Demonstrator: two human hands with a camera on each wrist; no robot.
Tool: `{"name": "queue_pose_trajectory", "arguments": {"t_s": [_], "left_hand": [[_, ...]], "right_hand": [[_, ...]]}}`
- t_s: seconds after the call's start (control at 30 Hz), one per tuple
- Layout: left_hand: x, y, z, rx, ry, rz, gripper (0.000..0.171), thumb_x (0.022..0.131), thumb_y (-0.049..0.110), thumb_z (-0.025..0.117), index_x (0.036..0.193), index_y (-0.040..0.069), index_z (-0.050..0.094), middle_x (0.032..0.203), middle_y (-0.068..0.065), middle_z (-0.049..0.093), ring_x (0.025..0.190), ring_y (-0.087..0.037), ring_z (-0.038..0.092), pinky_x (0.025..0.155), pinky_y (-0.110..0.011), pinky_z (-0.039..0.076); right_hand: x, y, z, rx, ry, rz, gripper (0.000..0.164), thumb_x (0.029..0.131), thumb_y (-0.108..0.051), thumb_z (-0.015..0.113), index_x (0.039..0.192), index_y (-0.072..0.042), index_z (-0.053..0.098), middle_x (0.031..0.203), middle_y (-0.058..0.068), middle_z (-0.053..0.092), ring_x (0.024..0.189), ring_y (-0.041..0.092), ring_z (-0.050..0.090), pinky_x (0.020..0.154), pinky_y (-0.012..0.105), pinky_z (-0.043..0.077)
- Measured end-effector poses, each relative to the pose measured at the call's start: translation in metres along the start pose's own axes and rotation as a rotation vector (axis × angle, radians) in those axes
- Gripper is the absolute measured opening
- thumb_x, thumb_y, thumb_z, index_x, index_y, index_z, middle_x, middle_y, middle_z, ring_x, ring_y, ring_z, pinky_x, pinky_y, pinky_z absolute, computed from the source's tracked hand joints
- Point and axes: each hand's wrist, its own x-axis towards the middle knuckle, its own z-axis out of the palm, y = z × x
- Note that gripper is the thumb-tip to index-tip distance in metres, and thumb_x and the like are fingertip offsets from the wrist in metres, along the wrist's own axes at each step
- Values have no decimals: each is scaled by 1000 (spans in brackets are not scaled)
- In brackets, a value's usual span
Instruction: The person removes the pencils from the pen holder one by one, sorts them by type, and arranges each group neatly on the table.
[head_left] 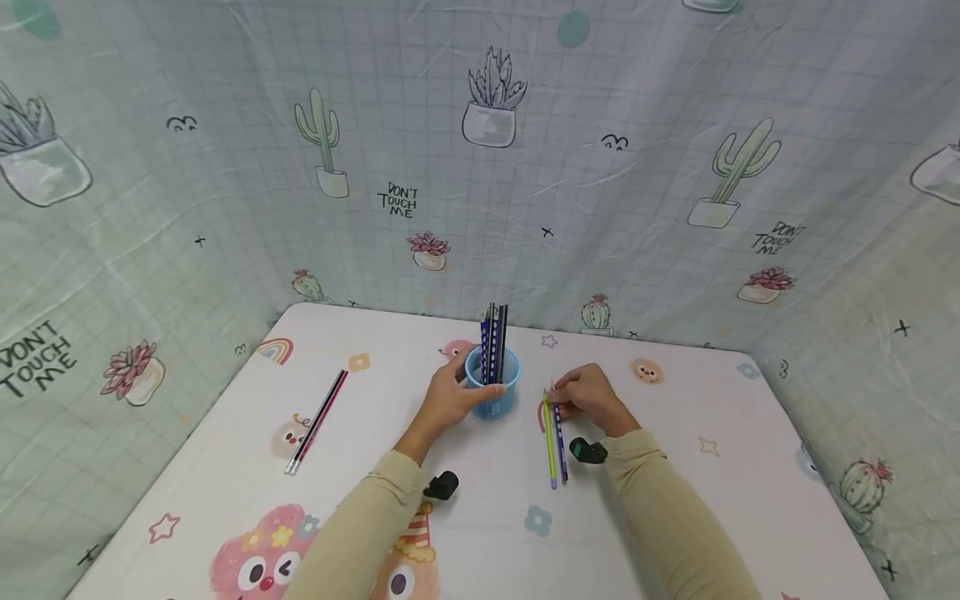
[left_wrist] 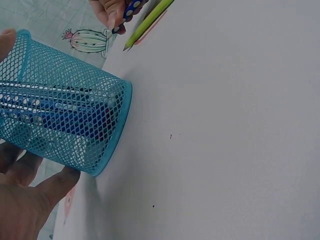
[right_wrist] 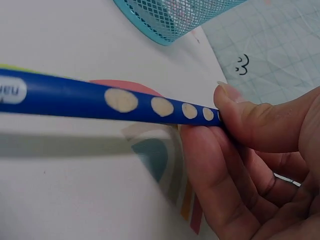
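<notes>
Blue dotted pencil [head_left: 561, 442], near desk's [head_left: 615, 533] far edge, right of mesh cup [head_left: 506, 406]. Right hand [head_left: 588, 398] pinches it near the tip; left hand [head_left: 448, 397] grips cup. Best: pinch firm, cup steady, avoid dragging green pencil [head_left: 550, 442].

Pale grey-green grid-printed cloth backdrop [head_left: 510, 192]: is bearing "DON'T TOUCH ME" x3, dk. caps (L, ctr., R). Slim blue pencil [right_wrist: 70, 97] w/ pale oval spots: is carrying wht. label [right_wrist: 11, 90], ltrs. being cut off, illeg.
</notes>
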Motion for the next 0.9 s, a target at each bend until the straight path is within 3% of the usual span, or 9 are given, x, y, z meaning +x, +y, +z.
{"name": "queue_pose_trajectory", "arguments": {"t_s": [0.43,0.9], "left_hand": [[3,-2,0,2,-3,25,83,85,40,87,156,26,47,153,-5,58,149,-32,49,122,-51,41],[1,-1,1,-8,-2,21,84,84,40,87,156,24,47,154,-7,57,148,-35,49,121,-55,41]], "right_hand": [[5,10,5,-5,17,23,20,87,-6,83,102,3,73,79,8,71,56,11,65,55,23,58],[4,11,7,-28,6,-2,18,85,-6,84,96,3,72,75,6,70,54,10,65,55,24,59]]}}
